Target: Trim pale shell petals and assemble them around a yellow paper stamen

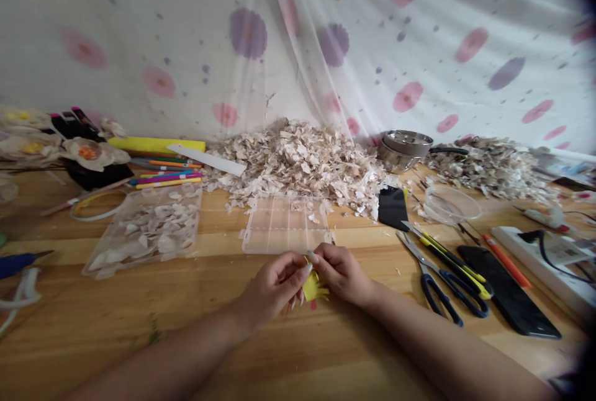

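Sheet: one white hanging point(177, 10), printed with pink and purple flowers, behind everything.
Bench: wooden point(195, 339), carrying all the rest.
Large heap: pale flakes point(302, 153), at the back, middle.
Small heap: similar flakes point(488, 165), back right.
Flake tray: clear point(100, 252), holding loose pale pieces, left of the hands.
Near tray: clear and divided point(279, 239), directly beyond the hands, between them and the large heap.
Power strip: white point(542, 264), far right.
Tools: scissors point(426, 264), a black phone point(512, 292) and a yellow-and-black cutter point(454, 261), right of the hands.
Left hand: point(279, 283) fingers closed on the yellow piece.
Right hand: point(342, 274) fingers bent, tips at that piece's upper end; cannot tell whether they grip it.
Yellow piece: fringed point(313, 289), between both hands, hanging just below the fingertips.
Counts: two heaps, two trays, one strip, one pair of scissors, one phone, one cutter, one yellow piece.
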The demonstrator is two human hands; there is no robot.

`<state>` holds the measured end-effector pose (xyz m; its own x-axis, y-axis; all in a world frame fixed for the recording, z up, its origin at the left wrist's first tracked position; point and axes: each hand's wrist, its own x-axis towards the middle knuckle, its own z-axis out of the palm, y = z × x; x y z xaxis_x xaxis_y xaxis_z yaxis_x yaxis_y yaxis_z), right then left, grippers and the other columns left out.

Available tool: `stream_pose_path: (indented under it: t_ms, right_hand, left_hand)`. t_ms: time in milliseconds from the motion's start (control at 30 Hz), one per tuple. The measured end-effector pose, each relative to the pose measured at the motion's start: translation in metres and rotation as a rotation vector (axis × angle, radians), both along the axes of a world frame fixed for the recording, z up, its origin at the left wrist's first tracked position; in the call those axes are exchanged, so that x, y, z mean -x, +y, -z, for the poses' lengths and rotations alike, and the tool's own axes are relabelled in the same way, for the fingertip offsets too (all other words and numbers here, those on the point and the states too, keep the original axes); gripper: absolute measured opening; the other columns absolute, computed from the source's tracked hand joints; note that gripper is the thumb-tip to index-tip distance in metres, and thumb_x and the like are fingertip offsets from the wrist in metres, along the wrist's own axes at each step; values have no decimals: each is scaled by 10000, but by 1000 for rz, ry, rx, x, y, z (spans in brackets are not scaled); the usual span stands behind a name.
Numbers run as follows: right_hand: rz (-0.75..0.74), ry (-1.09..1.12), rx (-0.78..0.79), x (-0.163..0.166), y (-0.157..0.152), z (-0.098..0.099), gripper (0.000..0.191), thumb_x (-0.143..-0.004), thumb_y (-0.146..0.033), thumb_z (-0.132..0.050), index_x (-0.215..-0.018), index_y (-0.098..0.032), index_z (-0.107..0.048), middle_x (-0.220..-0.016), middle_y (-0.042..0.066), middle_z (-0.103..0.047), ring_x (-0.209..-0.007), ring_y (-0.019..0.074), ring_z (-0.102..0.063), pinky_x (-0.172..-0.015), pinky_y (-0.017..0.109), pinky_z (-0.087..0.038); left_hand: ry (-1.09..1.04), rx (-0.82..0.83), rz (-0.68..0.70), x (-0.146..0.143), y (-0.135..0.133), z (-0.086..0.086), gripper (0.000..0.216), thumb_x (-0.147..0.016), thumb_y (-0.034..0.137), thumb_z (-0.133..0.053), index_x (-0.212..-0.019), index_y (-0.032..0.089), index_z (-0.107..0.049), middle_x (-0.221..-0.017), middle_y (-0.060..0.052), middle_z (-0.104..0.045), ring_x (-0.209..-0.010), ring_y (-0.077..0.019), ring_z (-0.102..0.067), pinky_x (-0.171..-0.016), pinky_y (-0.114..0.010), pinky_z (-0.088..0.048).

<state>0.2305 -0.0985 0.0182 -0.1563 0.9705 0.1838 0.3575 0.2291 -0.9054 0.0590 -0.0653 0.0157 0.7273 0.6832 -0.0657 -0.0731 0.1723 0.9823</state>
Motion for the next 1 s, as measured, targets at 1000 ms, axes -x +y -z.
stream_pose_path:
  t_ms: [1000]
  right_hand:
    - [-58,7,-28,-3,2,0,276,-869,-421,-504,-824,-152,-544,-685,16,-555,-584,106,-487,-530,209,-407]
  left_hand:
    - [38,3,-30,-4,1,5,406,-790,550,-531,-841,148,-497,-561,50,-470,-465,-81,-440,-455,-201,-351]
